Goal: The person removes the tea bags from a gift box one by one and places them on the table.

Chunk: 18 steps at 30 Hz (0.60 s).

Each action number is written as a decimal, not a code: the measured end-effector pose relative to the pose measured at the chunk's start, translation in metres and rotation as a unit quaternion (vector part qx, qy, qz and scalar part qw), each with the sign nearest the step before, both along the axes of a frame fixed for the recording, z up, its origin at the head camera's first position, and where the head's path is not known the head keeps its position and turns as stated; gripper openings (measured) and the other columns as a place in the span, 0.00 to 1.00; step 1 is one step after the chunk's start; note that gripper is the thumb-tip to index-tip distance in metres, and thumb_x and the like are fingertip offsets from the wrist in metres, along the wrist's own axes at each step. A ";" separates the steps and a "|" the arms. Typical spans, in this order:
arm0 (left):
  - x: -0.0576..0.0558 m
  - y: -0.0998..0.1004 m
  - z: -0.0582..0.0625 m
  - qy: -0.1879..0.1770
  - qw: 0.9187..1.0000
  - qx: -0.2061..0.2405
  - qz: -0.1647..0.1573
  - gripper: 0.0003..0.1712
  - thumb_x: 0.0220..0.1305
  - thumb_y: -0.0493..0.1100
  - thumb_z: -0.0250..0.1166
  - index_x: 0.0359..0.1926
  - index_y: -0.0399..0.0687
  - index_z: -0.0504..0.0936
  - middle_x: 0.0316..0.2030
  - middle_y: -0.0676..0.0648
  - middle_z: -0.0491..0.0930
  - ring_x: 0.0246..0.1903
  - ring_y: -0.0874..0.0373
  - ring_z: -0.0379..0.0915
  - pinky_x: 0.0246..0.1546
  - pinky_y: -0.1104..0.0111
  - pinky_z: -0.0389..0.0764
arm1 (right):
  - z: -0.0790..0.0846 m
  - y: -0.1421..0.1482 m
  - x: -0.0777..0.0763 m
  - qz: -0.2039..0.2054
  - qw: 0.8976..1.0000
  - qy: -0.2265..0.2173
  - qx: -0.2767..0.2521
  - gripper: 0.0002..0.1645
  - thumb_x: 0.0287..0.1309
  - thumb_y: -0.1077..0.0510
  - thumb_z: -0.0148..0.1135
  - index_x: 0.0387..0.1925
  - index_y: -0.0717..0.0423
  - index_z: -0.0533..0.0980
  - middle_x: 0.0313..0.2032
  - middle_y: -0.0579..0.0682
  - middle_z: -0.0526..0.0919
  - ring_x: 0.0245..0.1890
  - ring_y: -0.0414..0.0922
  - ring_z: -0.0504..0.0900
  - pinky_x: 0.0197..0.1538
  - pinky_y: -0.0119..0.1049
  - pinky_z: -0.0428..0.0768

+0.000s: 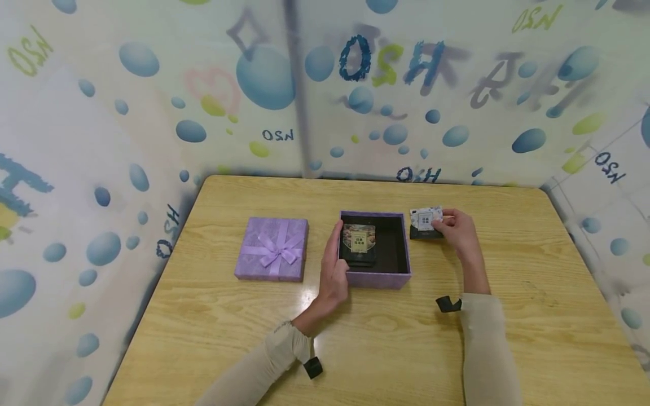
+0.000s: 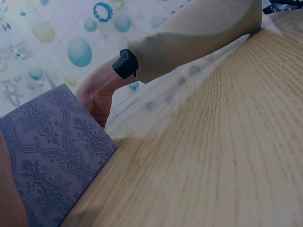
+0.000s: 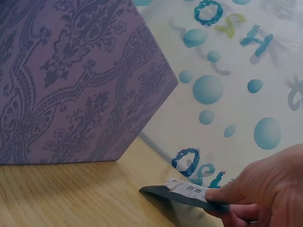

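Note:
An open purple gift box (image 1: 381, 280) stands on the wooden table, its outer walls patterned with scrollwork. My left hand (image 1: 334, 276) holds its left side, with the fingers stretched along the outer wall and the thumb at the near left corner. Inside, against the left wall, lies a small stack of dark sachets (image 1: 359, 239) with a floral picture and a pale label on top. Just right of the box, my right hand (image 1: 459, 230) pinches the right edge of a black-and-white sachet (image 1: 425, 221). In the right wrist view this sachet is tilted low over the table.
Left of the box sits its purple lid (image 1: 254, 254), tied with a lilac ribbon bow (image 1: 279, 251). The wooden table (image 1: 386, 349) runs back to a printed wall (image 1: 325, 129) with bubbles and lettering. A dark wrist device (image 1: 313, 367) sticks out from the left sleeve.

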<state>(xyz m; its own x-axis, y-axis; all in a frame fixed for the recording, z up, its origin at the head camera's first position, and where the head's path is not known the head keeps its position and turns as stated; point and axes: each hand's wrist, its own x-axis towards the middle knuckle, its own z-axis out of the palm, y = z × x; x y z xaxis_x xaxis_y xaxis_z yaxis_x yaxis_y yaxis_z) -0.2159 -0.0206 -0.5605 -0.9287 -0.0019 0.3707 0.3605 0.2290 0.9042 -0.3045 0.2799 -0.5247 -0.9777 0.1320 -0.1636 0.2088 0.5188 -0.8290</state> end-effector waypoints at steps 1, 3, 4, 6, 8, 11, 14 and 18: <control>0.000 0.000 0.000 0.000 1.000 0.000 0.000 0.53 0.52 0.29 0.39 0.84 0.50 0.52 0.82 0.46 0.53 0.81 0.45 0.47 0.77 0.49 0.51 | -0.001 0.000 0.000 -0.004 1.000 -0.004 0.007 0.32 0.73 0.59 0.61 0.71 0.73 0.66 0.40 0.58 0.78 0.32 0.41 0.73 0.30 0.30 0.72; 0.000 0.000 0.000 0.000 1.000 0.000 0.000 0.53 0.52 0.29 0.39 0.84 0.50 0.52 0.82 0.46 0.53 0.80 0.44 0.47 0.77 0.49 0.51 | -0.002 -0.001 0.000 -0.014 1.000 -0.013 0.021 0.34 0.74 0.57 0.60 0.73 0.71 0.64 0.44 0.61 0.78 0.35 0.44 0.73 0.31 0.29 0.72; 0.000 0.000 0.000 -0.001 1.000 -0.001 0.001 0.53 0.52 0.29 0.39 0.84 0.50 0.52 0.82 0.46 0.53 0.81 0.45 0.47 0.77 0.49 0.51 | -0.002 -0.002 0.000 -0.017 0.999 -0.017 0.026 0.35 0.74 0.57 0.60 0.73 0.71 0.63 0.46 0.63 0.78 0.37 0.46 0.74 0.32 0.29 0.72; 0.000 0.000 -0.001 -0.001 1.000 0.000 0.001 0.53 0.51 0.29 0.39 0.84 0.50 0.52 0.82 0.46 0.54 0.81 0.45 0.47 0.77 0.49 0.51 | -0.004 -0.002 0.000 -0.021 0.999 -0.021 0.039 0.36 0.74 0.57 0.60 0.74 0.70 0.62 0.50 0.66 0.78 0.41 0.50 0.76 0.34 0.28 0.73; -0.001 0.000 -0.001 -0.002 1.000 -0.001 0.001 0.53 0.51 0.29 0.39 0.84 0.50 0.52 0.82 0.46 0.54 0.81 0.48 0.46 0.77 0.49 0.51 | -0.005 -0.003 0.000 -0.024 0.998 -0.020 0.054 0.36 0.73 0.56 0.60 0.74 0.70 0.62 0.52 0.68 0.78 0.45 0.53 0.77 0.36 0.30 0.74; -0.001 0.000 -0.001 -0.004 1.000 -0.003 0.000 0.53 0.52 0.29 0.39 0.84 0.51 0.52 0.82 0.47 0.53 0.81 0.51 0.46 0.77 0.49 0.51 | -0.007 -0.005 -0.001 -0.026 0.997 -0.020 0.072 0.36 0.73 0.57 0.60 0.73 0.71 0.62 0.55 0.71 0.78 0.50 0.58 0.79 0.43 0.39 0.78; 0.000 0.000 0.000 -0.004 1.000 -0.003 0.000 0.53 0.52 0.29 0.39 0.84 0.51 0.52 0.82 0.47 0.53 0.81 0.50 0.46 0.77 0.48 0.52 | -0.008 -0.006 0.000 -0.024 0.996 -0.021 0.083 0.35 0.73 0.57 0.60 0.72 0.72 0.63 0.57 0.73 0.77 0.55 0.62 0.79 0.50 0.48 0.79; 0.000 0.000 0.000 -0.002 1.000 -0.001 0.001 0.53 0.52 0.29 0.39 0.84 0.51 0.52 0.82 0.45 0.54 0.81 0.45 0.47 0.77 0.48 0.52 | -0.010 -0.007 0.001 -0.024 0.995 -0.017 0.091 0.33 0.73 0.57 0.59 0.70 0.72 0.64 0.57 0.74 0.77 0.54 0.63 0.79 0.51 0.51 0.79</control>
